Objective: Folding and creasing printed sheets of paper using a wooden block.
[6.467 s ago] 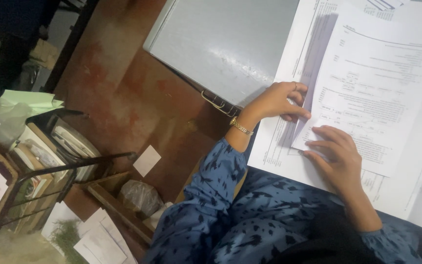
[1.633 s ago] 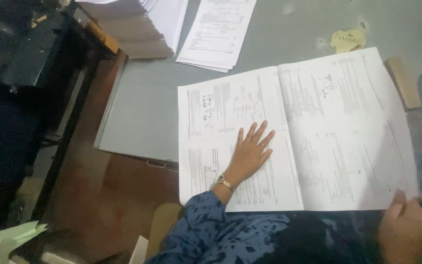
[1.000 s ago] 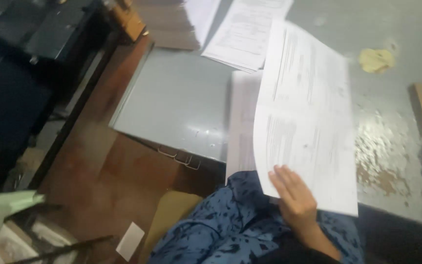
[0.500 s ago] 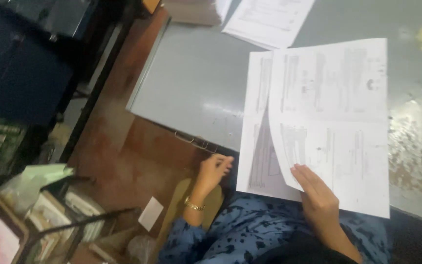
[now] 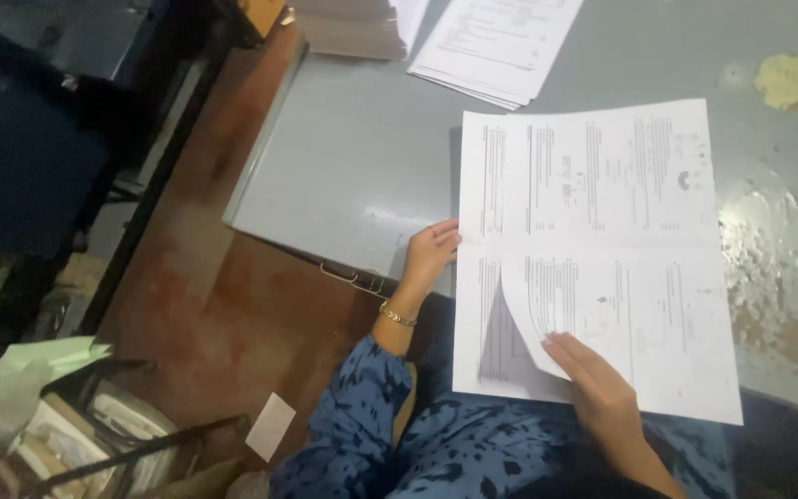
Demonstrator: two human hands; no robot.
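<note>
A large white printed sheet (image 5: pixel 621 231) lies folded over a second sheet (image 5: pixel 477 305) at the near edge of a grey metal table (image 5: pixel 353 157). My right hand (image 5: pixel 602 393) grips the lower left corner of the top sheet, which curls up off the one beneath. My left hand (image 5: pixel 429 256), with a gold bracelet at the wrist, rests with bent fingers against the left edge of the lower sheet, by the table's edge. Both sleeves are blue with a dark pattern.
A stack of printed papers (image 5: pixel 496 42) and a thicker pile (image 5: pixel 348 28) sit at the table's far side. A yellowish scrap (image 5: pixel 796 79) lies at the far right. A wire rack with papers (image 5: pixel 94 434) and a green bag (image 5: pixel 48 356) stand on the reddish floor at left.
The view has tilted up over the table. My left hand has risen from my lap to the sheets' left edge. My right hand still holds the top sheet's lower corner.
</note>
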